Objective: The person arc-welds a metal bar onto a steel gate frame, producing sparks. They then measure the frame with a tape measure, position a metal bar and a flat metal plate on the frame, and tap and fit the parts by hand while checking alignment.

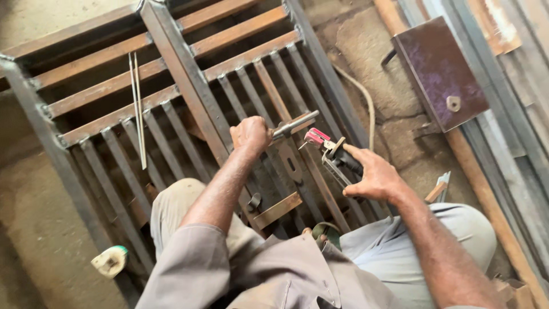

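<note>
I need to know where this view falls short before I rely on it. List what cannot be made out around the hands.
Head view only:
- Left hand: closed on a grey metal rod; its fingers hide the gripped end.
- Right hand: covers the handle of the red-tipped metal clamp tool.
- Rusty steel grille frame: top and left cut off by the picture edges, near part hidden by the person's legs.
- Small white and green object: too blurred to identify.

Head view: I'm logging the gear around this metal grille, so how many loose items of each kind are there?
Welding rods lying on the grille: 2
Electrode holder in the right hand: 1
Hammer in the left hand: 1
Tape measure on the floor: 1
Rusty metal box: 1
Total: 6
</note>
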`<state>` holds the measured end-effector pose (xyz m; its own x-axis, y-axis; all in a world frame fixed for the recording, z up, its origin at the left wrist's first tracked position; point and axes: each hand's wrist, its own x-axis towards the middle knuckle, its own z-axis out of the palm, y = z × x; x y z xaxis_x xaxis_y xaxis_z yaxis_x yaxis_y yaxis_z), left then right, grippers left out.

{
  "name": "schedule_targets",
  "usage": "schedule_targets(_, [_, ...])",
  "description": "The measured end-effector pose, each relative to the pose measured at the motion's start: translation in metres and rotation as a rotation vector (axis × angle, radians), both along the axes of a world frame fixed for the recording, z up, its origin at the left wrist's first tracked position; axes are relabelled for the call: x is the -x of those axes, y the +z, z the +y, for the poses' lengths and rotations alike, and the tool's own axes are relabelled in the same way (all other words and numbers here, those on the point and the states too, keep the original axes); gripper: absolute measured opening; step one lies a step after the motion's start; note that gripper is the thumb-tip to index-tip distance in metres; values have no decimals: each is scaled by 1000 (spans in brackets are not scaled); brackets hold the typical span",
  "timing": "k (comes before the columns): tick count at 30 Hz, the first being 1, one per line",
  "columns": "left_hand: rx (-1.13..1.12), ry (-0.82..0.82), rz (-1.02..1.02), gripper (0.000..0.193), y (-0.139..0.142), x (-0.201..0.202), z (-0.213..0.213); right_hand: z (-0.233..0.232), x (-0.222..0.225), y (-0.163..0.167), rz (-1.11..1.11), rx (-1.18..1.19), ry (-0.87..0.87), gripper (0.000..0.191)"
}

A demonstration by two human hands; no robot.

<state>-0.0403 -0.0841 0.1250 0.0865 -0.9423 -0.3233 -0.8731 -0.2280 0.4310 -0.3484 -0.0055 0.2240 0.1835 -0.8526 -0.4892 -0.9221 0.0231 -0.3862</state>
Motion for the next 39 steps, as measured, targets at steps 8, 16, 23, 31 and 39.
schedule_targets(8, [-71,112,30,25,-27,35,-24,-1,15,-27,-284,209,-182,113])
schedule_targets(16, [-164,140,13,29,-33,49,-30,-8,18,-33,-388,144,-416,113])
schedule_targets(23, [-222,117,-83,35,-29,50,-35,3,14,-46,-478,131,-417,111])
schedule_targets(31, [-253,86,-165,44,-23,54,-33,40,-25,-75,-459,238,-479,110])
schedule_targets(39, [-258,77,-194,41,-23,59,-29,21,-19,-79,-710,116,-819,104])
